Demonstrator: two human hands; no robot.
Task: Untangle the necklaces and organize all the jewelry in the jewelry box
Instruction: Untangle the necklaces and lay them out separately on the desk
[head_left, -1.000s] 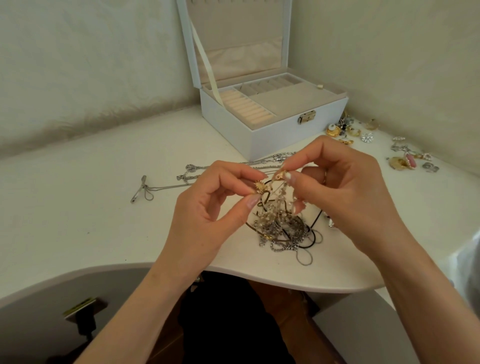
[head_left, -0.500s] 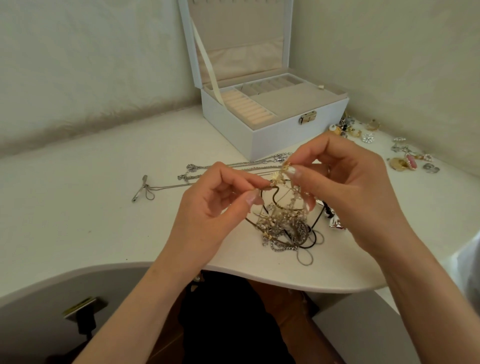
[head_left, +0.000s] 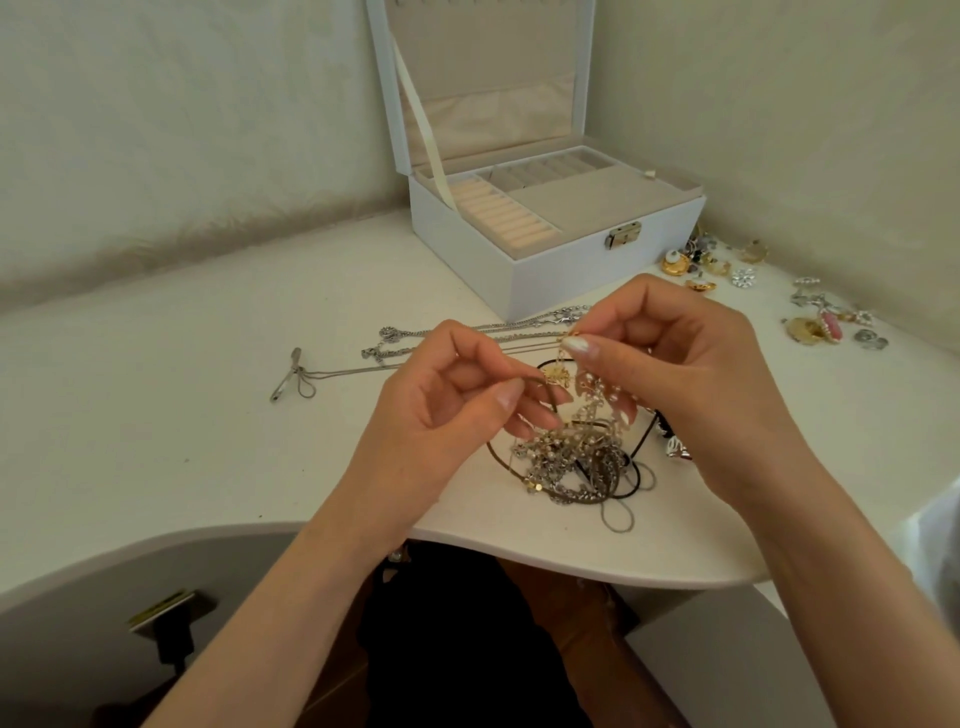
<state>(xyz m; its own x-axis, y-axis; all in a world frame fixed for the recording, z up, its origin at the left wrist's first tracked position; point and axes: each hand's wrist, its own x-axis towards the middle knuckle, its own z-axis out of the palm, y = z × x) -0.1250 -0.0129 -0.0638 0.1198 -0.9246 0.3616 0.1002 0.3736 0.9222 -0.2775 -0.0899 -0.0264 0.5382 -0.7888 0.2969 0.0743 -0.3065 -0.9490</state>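
Note:
A tangle of necklaces (head_left: 569, 462), gold, silver and black cord, lies near the table's front edge. My right hand (head_left: 691, 384) pinches a thin gold chain (head_left: 563, 364) and lifts it above the tangle. My left hand (head_left: 441, 415) pinches a brown cord of the same tangle just left of it. Several silver necklaces (head_left: 467, 338) lie stretched out behind my hands. The white jewelry box (head_left: 545, 260) stands open at the back, its beige compartments bare.
Loose earrings and brooches (head_left: 701, 267) lie right of the box, with more pieces (head_left: 826, 327) toward the far right wall. The white table (head_left: 156, 389) curves inward at its front edge. Walls close in behind and to the right.
My right hand has risen and pulled the gold chain up out of the tangle. My left hand has shifted its pinch from the gold pendant to the brown cord.

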